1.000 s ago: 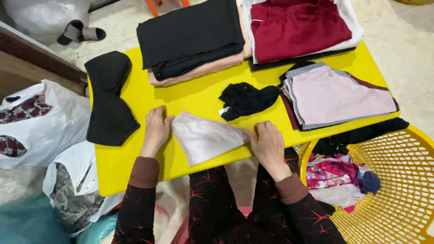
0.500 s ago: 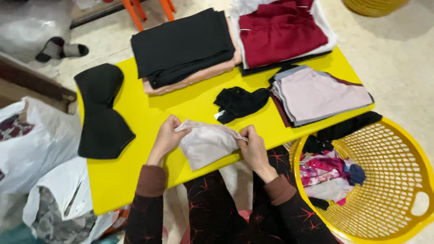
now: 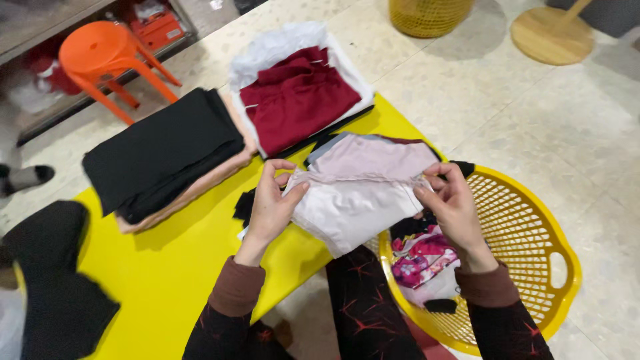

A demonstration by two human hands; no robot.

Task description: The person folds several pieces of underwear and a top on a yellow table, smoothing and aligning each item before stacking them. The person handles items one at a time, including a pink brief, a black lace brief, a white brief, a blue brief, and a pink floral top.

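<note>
My left hand [image 3: 272, 203] and my right hand [image 3: 449, 202] both grip a folded pale pink garment [image 3: 350, 203], held up above the right end of the yellow table [image 3: 173, 267]. Each hand pinches one end of its upper edge. Just behind it lies a stack of folded pale pink and grey clothes [image 3: 377, 155]. A small black garment [image 3: 244, 205] shows partly behind my left hand.
A folded black pile on peach cloth [image 3: 160, 157] and a maroon pile on white cloth [image 3: 297, 97] lie at the table's far side. A black garment [image 3: 47, 280] lies at left. A yellow laundry basket [image 3: 527, 247] with colourful clothes stands at right. An orange stool [image 3: 107, 57] stands behind.
Both hands have lifted the pale pink garment off the table and carried it right, toward the pink stack. The view has swung right and closer.
</note>
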